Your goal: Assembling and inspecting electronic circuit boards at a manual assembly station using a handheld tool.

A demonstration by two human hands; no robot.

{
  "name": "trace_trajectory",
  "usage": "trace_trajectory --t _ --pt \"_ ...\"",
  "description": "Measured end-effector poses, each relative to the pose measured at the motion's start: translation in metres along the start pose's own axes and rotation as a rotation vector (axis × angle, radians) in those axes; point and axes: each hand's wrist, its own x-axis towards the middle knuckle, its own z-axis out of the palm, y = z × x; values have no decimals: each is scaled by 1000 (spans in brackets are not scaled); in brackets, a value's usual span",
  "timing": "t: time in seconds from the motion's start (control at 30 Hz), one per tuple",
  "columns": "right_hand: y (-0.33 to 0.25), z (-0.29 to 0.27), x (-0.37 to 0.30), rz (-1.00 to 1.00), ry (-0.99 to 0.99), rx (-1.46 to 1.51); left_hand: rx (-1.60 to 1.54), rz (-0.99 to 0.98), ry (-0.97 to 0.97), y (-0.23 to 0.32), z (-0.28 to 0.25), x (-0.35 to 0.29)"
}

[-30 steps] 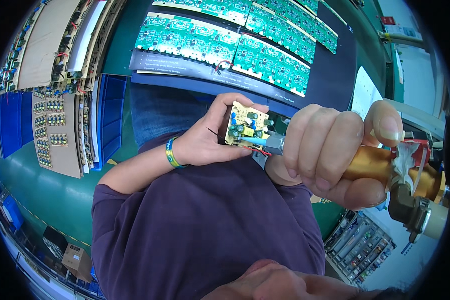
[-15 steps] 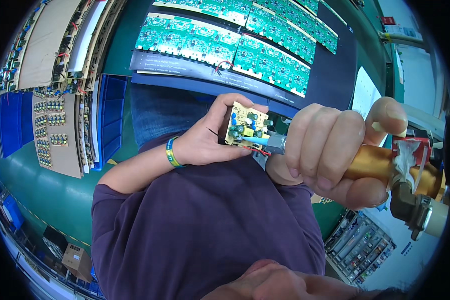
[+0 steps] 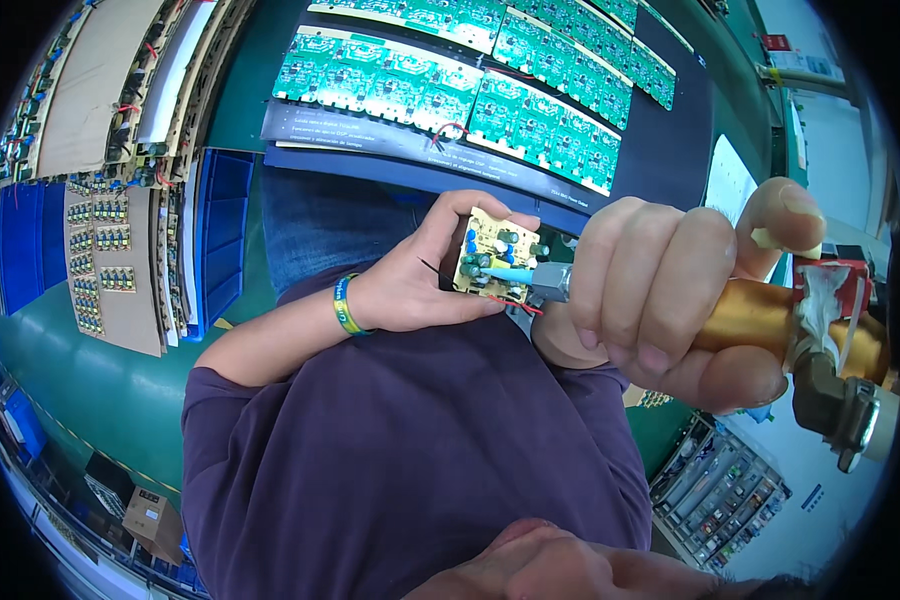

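Observation:
My left hand (image 3: 407,270) is closed round the edges of a small circuit board (image 3: 489,245), its component side facing up. Green and blue round parts and a yellow block stand on this board. A black wire (image 3: 433,269) and a red wire (image 3: 532,309) stick out from it. In my right hand (image 3: 660,290) is a gold-bodied glue gun (image 3: 752,318) with a grey collar and a light-blue nozzle (image 3: 510,274). The nozzle's tip is over the board among the parts; whether it touches them I cannot tell. A hose fitting (image 3: 828,400) sits at the gun's rear.
Panels of green circuit boards (image 3: 375,75) lie in rows on a dark printed sheet (image 3: 660,160) beyond my hands. To the left are stacked cardboard layers (image 3: 120,300) with small boards, and a blue bin (image 3: 225,230). A parts rack (image 3: 720,490) stands at lower right.
My right hand and the rear of the glue gun have shifted slightly right. The board has tilted a little in my left hand, with the nozzle still over it.

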Motion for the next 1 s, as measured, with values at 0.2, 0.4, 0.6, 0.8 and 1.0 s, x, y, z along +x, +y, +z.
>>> trace_trajectory --t 0.2,0.4,0.6,0.8,1.0 --pt "-1 1 -4 6 38 -17 -23 -18 -8 -1 0 -1" --pt "0 12 7 -16 189 -49 -41 -17 2 1 -5 -1" --pt "3 20 15 -165 295 73 -133 -19 40 18 -9 -12" --pt "-8 12 -4 -277 386 -14 303 254 101 93 -29 -44" --pt "-1 12 -9 -282 462 -79 621 388 598 190 -44 -94"
